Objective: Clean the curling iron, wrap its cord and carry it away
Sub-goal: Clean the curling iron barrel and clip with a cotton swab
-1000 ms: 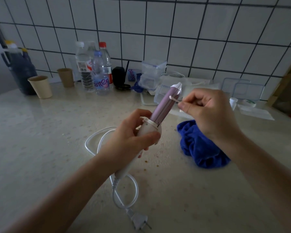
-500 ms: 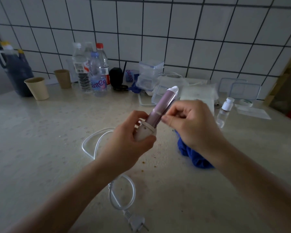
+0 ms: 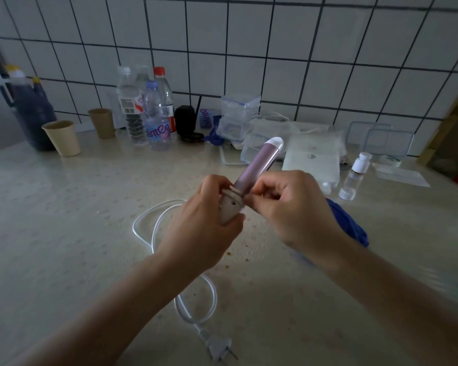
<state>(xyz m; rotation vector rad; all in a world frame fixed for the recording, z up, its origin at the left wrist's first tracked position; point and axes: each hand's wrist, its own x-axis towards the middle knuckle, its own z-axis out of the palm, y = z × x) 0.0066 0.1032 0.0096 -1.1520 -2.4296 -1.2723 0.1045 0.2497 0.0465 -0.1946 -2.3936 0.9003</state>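
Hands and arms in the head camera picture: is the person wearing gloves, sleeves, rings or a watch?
No. Both hands are bare, the left hand and the right hand alike, with no gloves. No ring, watch or bracelet shows on the parts in view. Both forearms are bare too, all the way to the picture's bottom edge, so no sleeve shows. The fingernails look short and plain, though the dim light hides fine detail.

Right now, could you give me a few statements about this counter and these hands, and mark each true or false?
1. The left hand grips the curling iron by its handle. True.
2. The cord is wound around the iron. False: it lies in loose loops on the counter.
3. The plug lies on the counter. True.
4. The right hand pinches near the barrel's base. True.
5. The blue cloth covers the barrel. False: it lies behind the right hand.
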